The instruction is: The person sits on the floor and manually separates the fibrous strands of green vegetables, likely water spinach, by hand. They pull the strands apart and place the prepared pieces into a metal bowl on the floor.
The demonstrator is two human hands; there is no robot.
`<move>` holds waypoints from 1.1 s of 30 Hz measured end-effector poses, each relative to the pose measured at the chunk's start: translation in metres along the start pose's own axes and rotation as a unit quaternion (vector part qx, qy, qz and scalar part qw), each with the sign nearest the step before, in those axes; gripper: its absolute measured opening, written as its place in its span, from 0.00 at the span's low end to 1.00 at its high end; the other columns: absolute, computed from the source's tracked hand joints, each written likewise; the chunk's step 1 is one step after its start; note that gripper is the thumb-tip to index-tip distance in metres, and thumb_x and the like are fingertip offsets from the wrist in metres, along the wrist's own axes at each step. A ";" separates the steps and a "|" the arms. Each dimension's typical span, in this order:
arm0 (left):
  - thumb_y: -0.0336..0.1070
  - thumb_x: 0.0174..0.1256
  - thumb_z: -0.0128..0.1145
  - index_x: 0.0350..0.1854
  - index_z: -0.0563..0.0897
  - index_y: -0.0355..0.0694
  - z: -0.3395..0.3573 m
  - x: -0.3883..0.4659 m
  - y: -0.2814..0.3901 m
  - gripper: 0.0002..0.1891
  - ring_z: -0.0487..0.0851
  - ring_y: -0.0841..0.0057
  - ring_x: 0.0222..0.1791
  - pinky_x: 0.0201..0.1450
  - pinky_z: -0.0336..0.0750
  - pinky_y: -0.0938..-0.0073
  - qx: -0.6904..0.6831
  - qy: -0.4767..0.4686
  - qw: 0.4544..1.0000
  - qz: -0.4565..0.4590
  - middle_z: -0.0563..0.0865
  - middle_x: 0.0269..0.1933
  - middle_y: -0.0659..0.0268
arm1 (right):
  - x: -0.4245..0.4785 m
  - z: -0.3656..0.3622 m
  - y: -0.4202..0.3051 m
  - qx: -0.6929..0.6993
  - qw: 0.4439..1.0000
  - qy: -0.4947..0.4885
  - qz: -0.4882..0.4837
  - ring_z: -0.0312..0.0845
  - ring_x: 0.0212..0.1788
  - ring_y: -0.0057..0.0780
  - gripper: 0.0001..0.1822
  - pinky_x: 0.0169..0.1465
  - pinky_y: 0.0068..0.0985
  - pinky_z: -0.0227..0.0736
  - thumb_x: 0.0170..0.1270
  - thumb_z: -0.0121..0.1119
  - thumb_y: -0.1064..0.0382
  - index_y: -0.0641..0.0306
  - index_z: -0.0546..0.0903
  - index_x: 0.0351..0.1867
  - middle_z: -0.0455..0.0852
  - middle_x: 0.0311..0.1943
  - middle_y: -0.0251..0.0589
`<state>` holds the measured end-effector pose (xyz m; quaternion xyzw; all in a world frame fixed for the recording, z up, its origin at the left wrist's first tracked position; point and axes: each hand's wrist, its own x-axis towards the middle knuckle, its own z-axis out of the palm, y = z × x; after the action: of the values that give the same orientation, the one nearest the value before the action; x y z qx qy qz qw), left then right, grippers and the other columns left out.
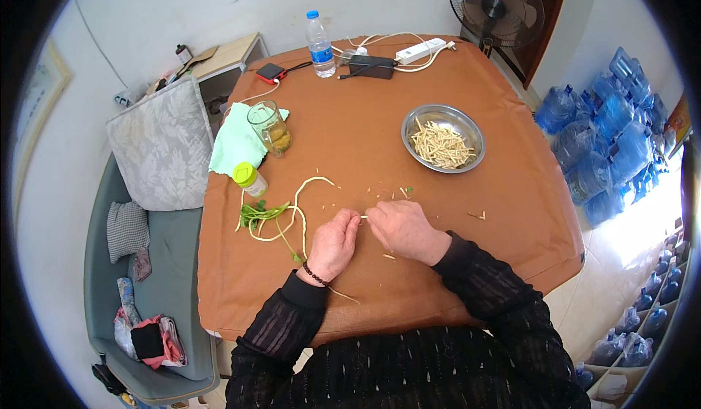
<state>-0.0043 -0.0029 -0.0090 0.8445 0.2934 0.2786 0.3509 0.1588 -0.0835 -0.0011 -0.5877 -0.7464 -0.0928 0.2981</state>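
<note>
Near the table's front my left hand (332, 240), with a dark bead bracelet at the wrist, and my right hand (406, 227) are close together. A short pale piece of root or stem (364, 217) spans the small gap between their fingertips, pinched from both sides. Long thin pale roots (296, 207) curl on the cloth left of my left hand, beside a small bunch of green leafy stems (262, 212). To the far right of these, a stainless steel bowl (480, 150) holds many short pale pieces (440, 145). Little scraps (478, 215) lie scattered around my hands.
A glass mug (264, 121) stands on a mint-green cloth (233, 149), with a green-lidded jar (250, 179) nearby. Along the table's back are a water bottle (320, 48), a black power adapter (372, 67) and a white power strip (420, 51). A sofa (170, 256) flanks the left side.
</note>
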 end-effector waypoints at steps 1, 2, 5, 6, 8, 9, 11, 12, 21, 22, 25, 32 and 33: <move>0.35 0.70 0.52 0.39 0.78 0.38 0.001 0.000 0.000 0.06 0.82 0.49 0.33 0.32 0.75 0.59 -0.003 -0.003 1.000 -0.002 0.83 0.32 0.49 | 0.000 0.002 -0.001 -0.004 1.000 -0.005 0.001 0.78 0.27 0.36 0.05 0.29 0.32 0.71 0.56 0.59 0.63 0.58 0.75 0.28 0.78 0.24 0.39; 0.35 0.70 0.52 0.39 0.78 0.38 0.001 0.000 -0.001 0.06 0.82 0.49 0.33 0.32 0.75 0.59 -0.006 -0.007 1.000 -0.004 0.83 0.32 0.49 | 0.000 0.002 -0.001 -0.001 1.000 -0.004 0.017 0.78 0.26 0.37 0.05 0.29 0.33 0.71 0.56 0.59 0.63 0.58 0.75 0.28 0.78 0.23 0.39; 0.34 0.70 0.51 0.39 0.77 0.38 0.000 0.000 0.013 0.06 0.82 0.49 0.34 0.32 0.75 0.60 -0.037 0.013 0.999 -0.018 0.83 0.31 0.49 | 0.006 0.003 -0.004 0.028 0.997 0.012 0.068 0.78 0.24 0.37 0.05 0.27 0.35 0.70 0.58 0.57 0.63 0.59 0.75 0.27 0.78 0.22 0.42; 0.34 0.70 0.51 0.39 0.77 0.38 -0.001 0.001 0.022 0.06 0.82 0.49 0.34 0.32 0.75 0.60 -0.051 0.025 0.998 -0.022 0.82 0.31 0.49 | 0.011 0.003 -0.003 0.049 0.995 0.029 0.087 0.77 0.24 0.37 0.06 0.26 0.34 0.70 0.59 0.56 0.63 0.60 0.75 0.27 0.79 0.22 0.44; 0.34 0.71 0.50 0.39 0.77 0.38 0.003 -0.009 0.035 0.06 0.82 0.48 0.34 0.31 0.75 0.61 -0.062 -0.002 0.998 0.034 0.82 0.31 0.48 | 0.018 0.012 0.026 0.098 0.977 0.115 0.148 0.75 0.21 0.35 0.07 0.24 0.32 0.68 0.61 0.53 0.64 0.62 0.75 0.27 0.77 0.21 0.44; 0.34 0.71 0.49 0.38 0.77 0.38 0.006 -0.015 0.039 0.06 0.81 0.48 0.34 0.31 0.75 0.61 -0.065 -0.016 0.996 0.064 0.82 0.31 0.48 | 0.016 0.019 0.057 0.126 0.956 0.186 0.186 0.73 0.19 0.32 0.07 0.23 0.29 0.67 0.62 0.52 0.65 0.63 0.75 0.27 0.76 0.19 0.42; 0.36 0.73 0.48 0.40 0.76 0.40 0.019 -0.020 0.019 0.07 0.76 0.68 0.22 0.25 0.69 0.75 -0.203 -0.028 0.979 0.012 0.78 0.24 0.63 | 0.012 -0.009 0.084 0.433 0.786 0.213 0.387 0.67 0.18 0.20 0.11 0.22 0.22 0.62 0.68 0.50 0.62 0.63 0.76 0.28 0.71 0.18 0.32; 0.37 0.74 0.47 0.41 0.76 0.41 0.015 -0.015 0.012 0.07 0.73 0.75 0.21 0.24 0.66 0.79 -0.290 -0.053 0.953 -0.066 0.75 0.23 0.68 | 0.010 -0.011 0.081 0.482 0.765 0.192 0.383 0.66 0.19 0.18 0.12 0.22 0.20 0.61 0.69 0.49 0.61 0.63 0.76 0.29 0.70 0.18 0.30; 0.35 0.76 0.43 0.51 0.72 0.41 -0.005 -0.005 0.005 0.09 0.61 0.89 0.25 0.26 0.58 0.88 -0.537 -0.099 0.815 -0.195 0.69 0.29 0.75 | 0.008 0.000 0.030 0.562 0.746 -0.025 0.355 0.66 0.22 0.11 0.14 0.24 0.13 0.63 0.73 0.49 0.56 0.65 0.77 0.36 0.74 0.21 0.25; 0.35 0.76 0.43 0.52 0.72 0.41 -0.004 -0.005 0.006 0.09 0.61 0.89 0.25 0.27 0.59 0.87 -0.521 -0.103 0.826 -0.191 0.70 0.30 0.75 | 0.006 0.002 0.031 0.559 0.750 -0.030 0.354 0.67 0.22 0.11 0.14 0.24 0.13 0.63 0.73 0.49 0.56 0.65 0.78 0.36 0.74 0.21 0.25; 0.33 0.76 0.43 0.53 0.73 0.40 -0.003 -0.005 0.003 0.10 0.64 0.88 0.26 0.29 0.62 0.87 -0.444 -0.104 0.874 -0.169 0.73 0.31 0.75 | 0.003 0.004 0.029 0.549 0.761 -0.058 0.341 0.67 0.23 0.11 0.13 0.25 0.13 0.64 0.73 0.49 0.56 0.64 0.78 0.37 0.74 0.22 0.26; 0.30 0.73 0.45 0.57 0.68 0.38 -0.001 -0.003 0.008 0.13 0.77 0.77 0.26 0.31 0.72 0.75 -0.146 -0.029 0.988 -0.028 0.78 0.26 0.66 | 0.003 0.004 0.010 0.613 0.716 -0.086 0.323 0.68 0.24 0.10 0.13 0.26 0.12 0.64 0.72 0.52 0.55 0.64 0.78 0.37 0.76 0.24 0.26; 0.30 0.72 0.46 0.57 0.68 0.38 -0.001 -0.004 0.007 0.13 0.79 0.72 0.28 0.32 0.73 0.72 -0.132 -0.042 0.990 -0.032 0.79 0.27 0.63 | 0.004 0.004 0.008 0.630 0.700 -0.087 0.324 0.68 0.25 0.10 0.13 0.26 0.12 0.64 0.72 0.53 0.55 0.64 0.78 0.37 0.76 0.24 0.26</move>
<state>-0.0054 -0.0096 -0.0044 0.7919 0.2658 0.2683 0.4798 0.1649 -0.0760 -0.0040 -0.4736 -0.4170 0.5530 0.5440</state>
